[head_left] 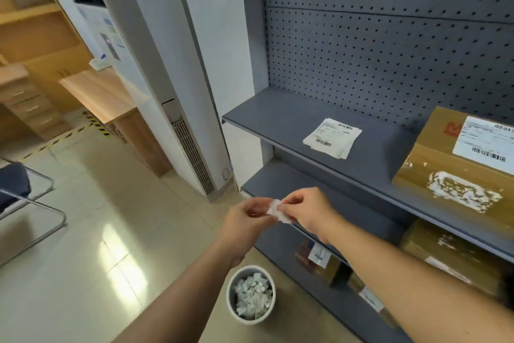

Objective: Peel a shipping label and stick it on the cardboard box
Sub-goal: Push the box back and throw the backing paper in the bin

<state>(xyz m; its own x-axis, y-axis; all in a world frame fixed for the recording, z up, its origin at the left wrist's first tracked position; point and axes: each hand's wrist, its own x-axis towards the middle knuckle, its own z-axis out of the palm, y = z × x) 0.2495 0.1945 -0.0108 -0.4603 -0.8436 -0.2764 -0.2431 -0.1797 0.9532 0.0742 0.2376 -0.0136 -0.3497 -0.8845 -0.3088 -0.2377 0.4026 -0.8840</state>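
Note:
My left hand (244, 217) and my right hand (308, 210) meet in front of the shelf unit, both pinching a small crumpled white piece of paper (278, 210) between their fingertips. A cardboard box (434, 176) stands at the right of the grey shelf (278, 114), with a white shipping label (485, 142) stuck on its top and torn white residue on its front. A small stack of shipping labels (332, 137) lies flat in the middle of the same shelf, away from both hands.
A white waste bin (250, 294) full of crumpled paper stands on the floor below my hands. More cardboard boxes (434, 248) sit on the lower shelves. A pegboard backs the shelf. A chair (16, 189) and wooden desks are at the left.

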